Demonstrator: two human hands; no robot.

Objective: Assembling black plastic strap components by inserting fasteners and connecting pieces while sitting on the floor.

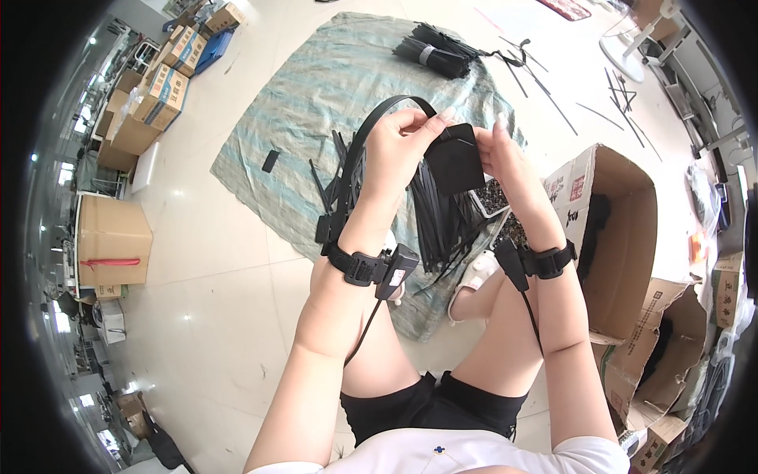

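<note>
My left hand (399, 146) is closed, its thumb and forefinger pinching a black strap near a flat black rectangular piece (459, 162). From there the black belt-like strap (371, 118) arches up and to the left, then hangs down beside my left wrist. A dark buckle-like block (324, 228) shows at its lower end. My right hand (505, 162) is at the right edge of the flat piece, fingers apart, thumb pointing up. Whether its fingertips touch the piece is hard to tell. Below lies a pile of black strips (442, 221) on a green-grey striped sheet (272, 118).
A tied bundle of black strips (434, 51) lies at the sheet's far side. On the right stand open cardboard boxes (624, 237), with a white tray of small dark parts (491, 196) beside them. Loose strips (621, 91) are scattered beyond. More boxes (114, 237) stand at left.
</note>
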